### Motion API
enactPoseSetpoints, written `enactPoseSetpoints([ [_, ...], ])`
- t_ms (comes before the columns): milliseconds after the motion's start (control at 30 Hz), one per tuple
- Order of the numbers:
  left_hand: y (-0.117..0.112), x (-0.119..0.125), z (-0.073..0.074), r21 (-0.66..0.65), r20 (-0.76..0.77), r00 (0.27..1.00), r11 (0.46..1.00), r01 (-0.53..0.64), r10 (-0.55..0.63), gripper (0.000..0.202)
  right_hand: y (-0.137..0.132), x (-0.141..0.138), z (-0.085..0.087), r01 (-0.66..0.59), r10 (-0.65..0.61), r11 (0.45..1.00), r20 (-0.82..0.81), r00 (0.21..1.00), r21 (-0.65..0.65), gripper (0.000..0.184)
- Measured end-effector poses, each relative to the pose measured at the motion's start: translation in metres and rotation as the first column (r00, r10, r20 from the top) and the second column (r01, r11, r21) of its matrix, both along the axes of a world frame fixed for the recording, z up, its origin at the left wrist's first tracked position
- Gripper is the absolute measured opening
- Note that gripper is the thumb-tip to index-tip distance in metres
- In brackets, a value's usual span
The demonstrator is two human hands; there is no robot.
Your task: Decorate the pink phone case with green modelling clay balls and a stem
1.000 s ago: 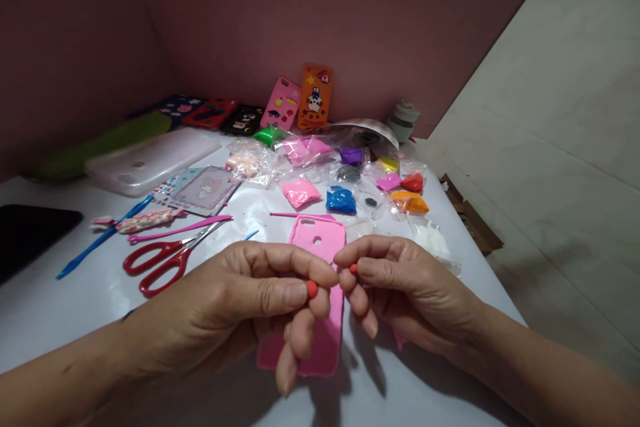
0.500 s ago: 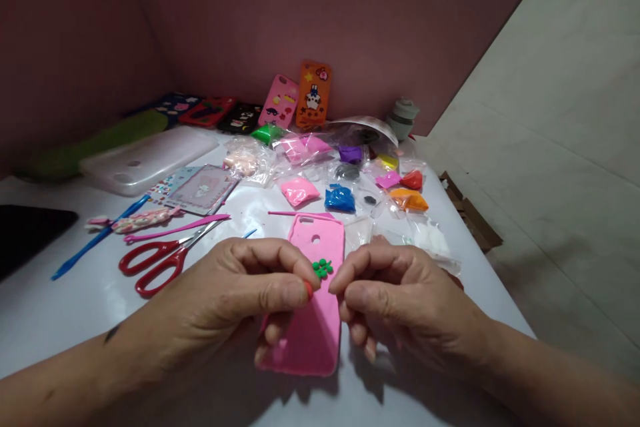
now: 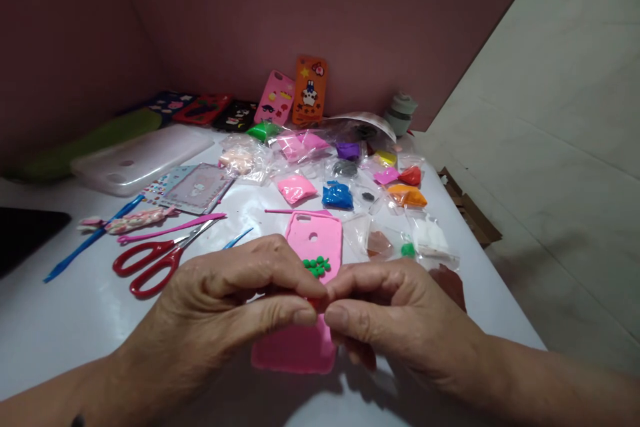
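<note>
My left hand (image 3: pixel 240 300) is closed in a pinch on a small piece of red clay (image 3: pixel 317 303), which is mostly covered by the fingertips. Against it come the thumb and forefinger of my right hand (image 3: pixel 395 313), also pinched at the red clay. Below both hands lies a pink phone case (image 3: pixel 315 220), flat on the table. Several small green clay balls (image 3: pixel 316 265) sit in a cluster on the case, just beyond my fingertips. The hands hide the middle of the case.
Red-handled scissors (image 3: pixel 155 270) and blue and pink modelling tools (image 3: pixel 173 227) lie at the left. Bags of coloured clay, among them a blue one (image 3: pixel 338 195), spread across the back and right. Decorated phone cases (image 3: pixel 310 90) lean on the pink wall.
My hands have come together, and the right fingertips now meet the left ones at the red clay. The view has shifted slightly, showing more of the bags at the right.
</note>
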State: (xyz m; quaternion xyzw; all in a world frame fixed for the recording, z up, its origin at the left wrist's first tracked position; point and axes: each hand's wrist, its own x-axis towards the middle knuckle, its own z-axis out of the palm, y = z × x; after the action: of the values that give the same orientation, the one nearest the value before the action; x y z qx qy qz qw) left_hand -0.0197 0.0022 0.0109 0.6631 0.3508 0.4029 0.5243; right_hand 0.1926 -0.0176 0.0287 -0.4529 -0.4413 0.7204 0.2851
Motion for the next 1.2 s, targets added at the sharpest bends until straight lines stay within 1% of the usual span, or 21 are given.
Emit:
enactPoseSetpoints([
  [167,-0.001,0.003,-0.004,0.016,0.03,0.999,0.999,0.033,-0.033,0.024,0.001,-0.001,-0.005,0.014,-0.014,1.0,0.005,1.0,0.011,0.017],
  [367,-0.005,0.002,-0.006,0.082,-0.022,1.0,0.997,0.006,-0.004,0.024,0.001,-0.002,-0.008,0.026,-0.026,1.0,-0.024,0.999,-0.003,0.025],
  [500,-0.009,0.004,-0.011,0.141,-0.029,0.998,0.989,-0.048,0.053,0.02,0.001,-0.001,-0.008,0.05,-0.051,0.998,-0.031,0.998,-0.039,0.028],
  [600,-0.01,0.004,-0.014,0.221,-0.073,0.995,0.974,-0.043,0.06,0.018,0.002,-0.001,-0.008,0.061,-0.064,0.997,-0.048,0.997,-0.053,0.028],
  [700,-0.012,0.002,-0.015,0.312,-0.117,0.991,0.95,-0.024,0.063,0.02,0.002,-0.002,-0.007,0.067,-0.069,0.997,-0.065,0.996,-0.034,0.025],
  [767,-0.014,0.0,-0.013,0.336,-0.172,0.983,0.942,0.001,0.061,0.02,0.001,-0.004,-0.005,0.071,-0.072,0.997,-0.075,0.995,-0.016,0.022],
  [833,-0.016,0.0,-0.011,0.334,-0.224,0.973,0.942,0.029,0.05,0.016,0.0,-0.006,-0.004,0.076,-0.076,0.997,-0.08,0.994,-0.002,0.02],
  [900,-0.016,0.001,-0.01,0.311,-0.242,0.969,0.95,0.03,0.049,0.011,0.0,-0.007,-0.001,0.08,-0.08,0.997,-0.076,0.994,-0.001,0.019],
  [967,-0.015,0.003,-0.01,0.247,-0.206,0.978,0.969,0.006,0.047,0.008,0.0,-0.007,0.0,0.083,-0.083,0.997,-0.057,0.995,0.002,0.02],
  [1000,-0.014,0.003,-0.01,0.175,-0.168,0.985,0.985,0.001,0.029,0.008,0.001,-0.007,0.0,0.088,-0.088,0.996,-0.042,0.995,0.014,0.019],
  [1033,-0.012,0.004,-0.011,0.071,-0.115,0.993,0.997,0.009,-0.001,0.009,0.001,-0.007,0.0,0.097,-0.096,0.995,-0.027,0.995,0.03,0.017],
  [1067,-0.011,0.004,-0.011,-0.047,-0.048,0.998,0.998,0.041,-0.043,0.009,0.002,-0.006,-0.001,0.103,-0.102,0.994,-0.017,0.995,0.041,0.015],
  [1133,-0.009,0.005,-0.009,-0.248,0.062,0.993,0.963,0.11,-0.097,0.009,0.003,-0.004,-0.003,0.107,-0.106,0.994,-0.014,0.994,0.032,0.013],
  [1167,-0.009,0.005,-0.008,-0.289,0.08,0.992,0.95,0.121,-0.102,0.007,0.003,-0.003,-0.005,0.106,-0.106,0.994,-0.012,0.994,0.017,0.013],
  [1200,-0.008,0.005,-0.007,-0.285,0.063,0.994,0.953,0.106,-0.092,0.006,0.003,-0.002,-0.006,0.107,-0.107,0.994,-0.006,0.994,0.0,0.015],
])
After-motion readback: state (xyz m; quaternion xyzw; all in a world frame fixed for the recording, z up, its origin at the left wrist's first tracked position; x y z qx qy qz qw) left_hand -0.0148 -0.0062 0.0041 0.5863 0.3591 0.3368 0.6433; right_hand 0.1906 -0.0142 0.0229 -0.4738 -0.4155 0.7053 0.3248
